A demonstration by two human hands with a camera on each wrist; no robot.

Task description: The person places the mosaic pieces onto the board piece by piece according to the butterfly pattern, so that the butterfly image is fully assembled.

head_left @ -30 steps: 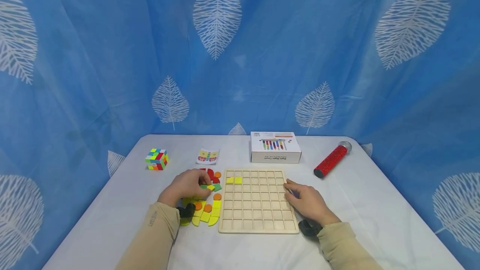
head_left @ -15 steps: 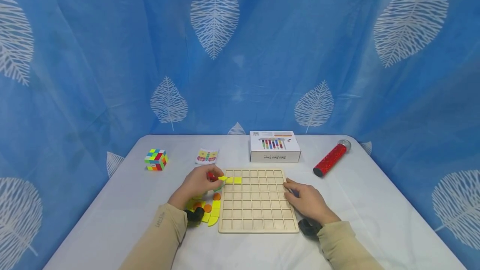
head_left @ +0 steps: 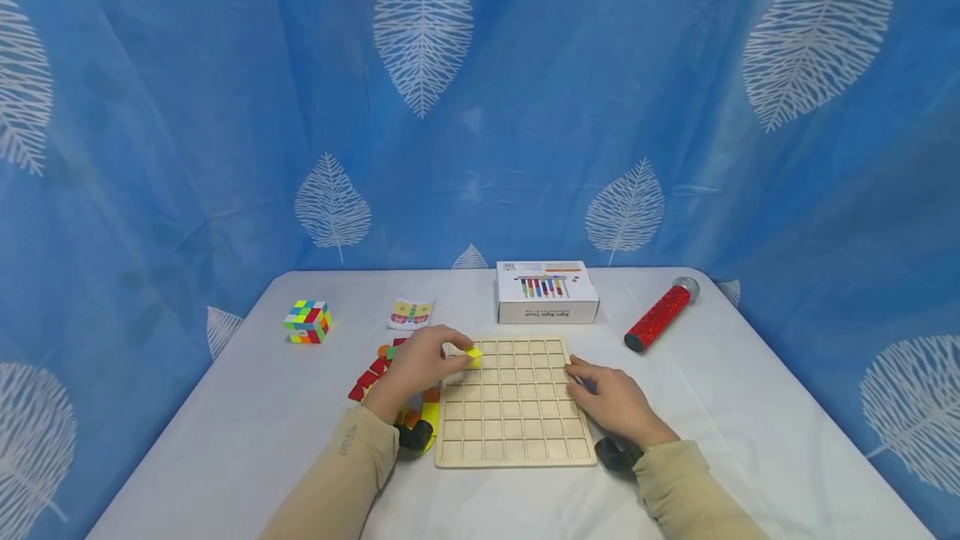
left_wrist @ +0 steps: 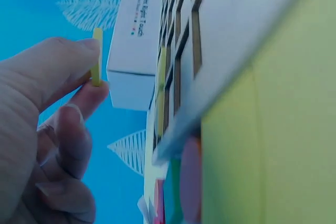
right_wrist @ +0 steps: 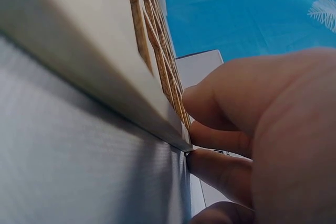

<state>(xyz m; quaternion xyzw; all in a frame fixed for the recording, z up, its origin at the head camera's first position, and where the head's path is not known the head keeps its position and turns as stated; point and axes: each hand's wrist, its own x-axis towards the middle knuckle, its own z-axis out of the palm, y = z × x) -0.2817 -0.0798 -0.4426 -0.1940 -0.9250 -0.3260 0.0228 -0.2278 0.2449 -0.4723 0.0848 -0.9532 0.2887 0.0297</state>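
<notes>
Moved: left hand (head_left: 420, 362), with yellow tile (left_wrist: 96, 71), from grid board (head_left: 517, 462)'s left edge to above its far-left corner area. Tile: thumb-and-finger grip, unseated; placing seemingly under way. Right hand (head_left: 617, 401): touching the board's right edge; pinching or resting, hard to tell from here.

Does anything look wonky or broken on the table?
Yes, one thing: the writing on the near side of the white box is upside down. The loose pieces left of the wooden board look jumbled, though the left hand, pinching a yellow piece, hides some. I see nothing broken or spilled.
</notes>
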